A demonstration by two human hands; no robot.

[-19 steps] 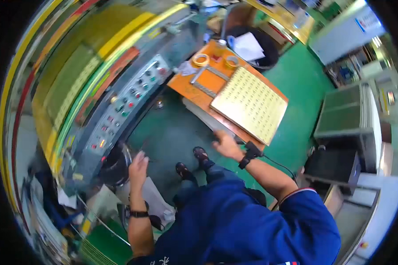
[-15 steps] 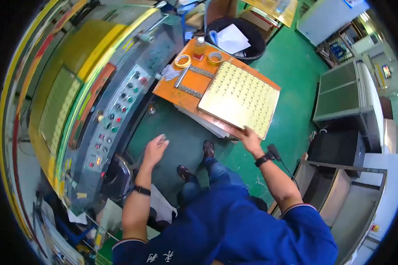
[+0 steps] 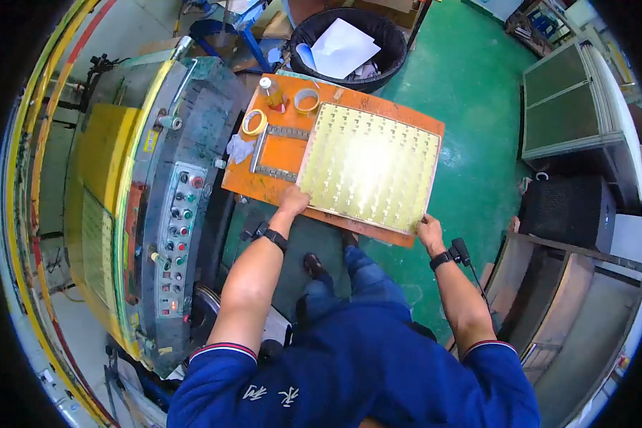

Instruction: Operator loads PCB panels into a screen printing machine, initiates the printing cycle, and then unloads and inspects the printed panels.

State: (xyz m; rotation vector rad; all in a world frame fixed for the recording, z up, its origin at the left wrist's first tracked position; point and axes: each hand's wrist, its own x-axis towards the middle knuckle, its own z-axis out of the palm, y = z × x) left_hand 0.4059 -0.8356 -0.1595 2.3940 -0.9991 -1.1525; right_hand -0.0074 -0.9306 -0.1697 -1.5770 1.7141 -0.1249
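Note:
A pale yellow rectangular panel point(image 3: 367, 167) with rows of small dark marks lies on the orange tabletop point(image 3: 253, 187). Light glares off its middle. At its near left corner, my left hand point(image 3: 293, 201) has its fingers closed on the edge. My right hand point(image 3: 429, 234) pinches the near right corner. Left of the panel lies a metal frame point(image 3: 258, 153) with slotted bars. Beyond the frame are a yellow tape roll point(image 3: 254, 122), another tape roll point(image 3: 307, 100) and a small bottle of amber liquid point(image 3: 272, 93). A crumpled white cloth point(image 3: 240, 148) sits by the left edge.
On my left stands a large machine with a yellow cover point(image 3: 100, 171) and a control panel point(image 3: 178, 235) of buttons and knobs. A black bin point(image 3: 385, 68) holding paper stands behind the table. To the right are a rack point(image 3: 574, 107), a black box point(image 3: 567, 210) and wooden shelving point(image 3: 549, 307).
My left hand has moved from the air beside the table to the panel's near left corner. My right hand stays at the near right corner. The view has turned, and the panel sits squarer to me.

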